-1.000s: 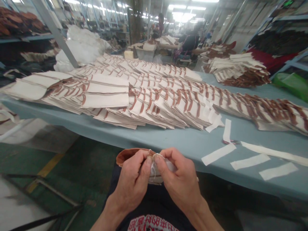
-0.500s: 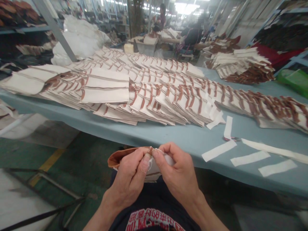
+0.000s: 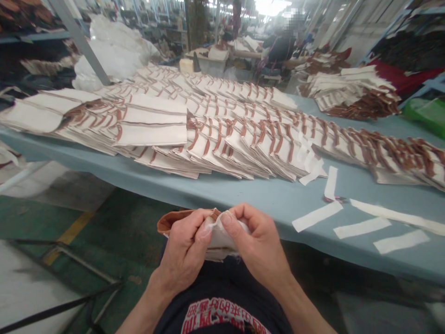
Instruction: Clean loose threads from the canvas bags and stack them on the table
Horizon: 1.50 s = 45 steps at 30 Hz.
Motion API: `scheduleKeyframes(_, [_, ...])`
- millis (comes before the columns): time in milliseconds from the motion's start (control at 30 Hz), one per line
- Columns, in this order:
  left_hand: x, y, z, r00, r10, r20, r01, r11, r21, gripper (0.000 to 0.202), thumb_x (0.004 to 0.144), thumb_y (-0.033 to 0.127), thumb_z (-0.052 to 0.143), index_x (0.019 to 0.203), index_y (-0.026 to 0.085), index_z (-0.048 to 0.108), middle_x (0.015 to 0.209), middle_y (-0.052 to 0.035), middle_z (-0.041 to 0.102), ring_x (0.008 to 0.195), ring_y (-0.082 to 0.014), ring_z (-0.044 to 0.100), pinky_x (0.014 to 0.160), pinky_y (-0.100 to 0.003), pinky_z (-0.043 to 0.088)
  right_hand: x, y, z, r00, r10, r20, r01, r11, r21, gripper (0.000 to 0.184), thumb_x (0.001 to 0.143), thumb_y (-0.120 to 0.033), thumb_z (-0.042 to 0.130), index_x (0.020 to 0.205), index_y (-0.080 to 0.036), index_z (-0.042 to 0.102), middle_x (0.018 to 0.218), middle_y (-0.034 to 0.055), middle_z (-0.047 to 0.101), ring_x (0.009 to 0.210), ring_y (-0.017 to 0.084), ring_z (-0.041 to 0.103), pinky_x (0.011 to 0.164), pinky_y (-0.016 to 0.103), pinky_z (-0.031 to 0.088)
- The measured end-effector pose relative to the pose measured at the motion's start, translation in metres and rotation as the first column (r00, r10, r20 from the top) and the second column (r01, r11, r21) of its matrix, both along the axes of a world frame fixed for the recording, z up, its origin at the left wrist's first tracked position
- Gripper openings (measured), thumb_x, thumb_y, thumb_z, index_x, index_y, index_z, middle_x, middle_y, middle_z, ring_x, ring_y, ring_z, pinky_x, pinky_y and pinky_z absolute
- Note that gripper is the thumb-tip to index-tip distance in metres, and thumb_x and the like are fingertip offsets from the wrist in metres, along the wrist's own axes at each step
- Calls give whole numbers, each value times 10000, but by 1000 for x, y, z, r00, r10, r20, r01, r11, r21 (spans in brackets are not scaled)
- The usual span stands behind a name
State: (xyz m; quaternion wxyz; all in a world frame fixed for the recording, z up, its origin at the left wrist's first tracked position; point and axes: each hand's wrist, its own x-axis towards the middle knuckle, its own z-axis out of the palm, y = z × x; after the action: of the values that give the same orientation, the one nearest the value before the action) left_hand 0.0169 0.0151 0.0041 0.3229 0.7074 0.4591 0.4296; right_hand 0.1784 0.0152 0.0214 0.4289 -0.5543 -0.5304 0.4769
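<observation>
Over my lap, below the table edge, both hands pinch a small cream cloth bag with a brown band (image 3: 174, 220). My left hand (image 3: 184, 255) has its fingers closed on the bag's left side. My right hand (image 3: 259, 248) grips the white fabric at the bag's top with thumb and fingers pressed together. The bag is bunched between them, and its lower part is hidden behind my fingers.
A blue-grey table (image 3: 250, 197) spans the view, covered with overlapping rows of cream bags with brown bands (image 3: 222, 139). White fabric strips (image 3: 361, 227) lie at its near right. Another pile of bags (image 3: 351, 93) sits far right. A person (image 3: 281, 46) works at the back.
My hands and the bag have shifted slightly left and lower; the white fabric now bulges out between my thumbs. The camera tilted a little downward.
</observation>
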Motion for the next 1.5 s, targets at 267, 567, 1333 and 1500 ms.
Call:
scheduleKeyframes(267, [-2, -2, 1, 1000, -29, 6, 29, 998, -51, 324, 1021, 287, 409, 824, 192, 647, 729, -15, 687, 725, -185, 642, 679, -269, 462, 1, -1, 3, 989, 22, 145, -34, 996, 79, 343, 895, -483, 607, 724, -186, 626, 604, -16, 601, 529, 113, 502, 490, 213, 394])
scheduleKeyframes(567, [-5, -2, -3, 998, -62, 24, 62, 998, -21, 309, 1022, 233, 428, 961, 173, 725, 790, -21, 728, 758, -180, 663, 695, -258, 474, 2, 0, 6, 970, 62, 234, -76, 996, 50, 350, 891, -484, 585, 686, -200, 590, 594, -23, 582, 541, 121, 508, 503, 218, 387])
scheduleKeyframes(1333, [-11, -2, -7, 989, -65, 136, 65, 998, 1, 291, 1003, 187, 493, 1019, 183, 783, 908, -16, 795, 736, -146, 665, 723, -231, 494, -1, 3, 11, 948, 142, 285, -125, 989, -77, 305, 858, -488, 544, 699, -228, 540, 637, -20, 608, 599, 157, 545, 566, 255, 414])
scheduleKeyframes(1500, [-13, -1, -11, 977, -44, 208, 64, 994, -93, 338, 1013, 229, 469, 980, 171, 801, 876, -22, 784, 747, -161, 662, 703, -238, 485, -5, 1, 13, 920, 88, 381, -87, 996, -18, 274, 871, -438, 557, 691, -232, 547, 623, -25, 617, 594, 155, 553, 577, 249, 379])
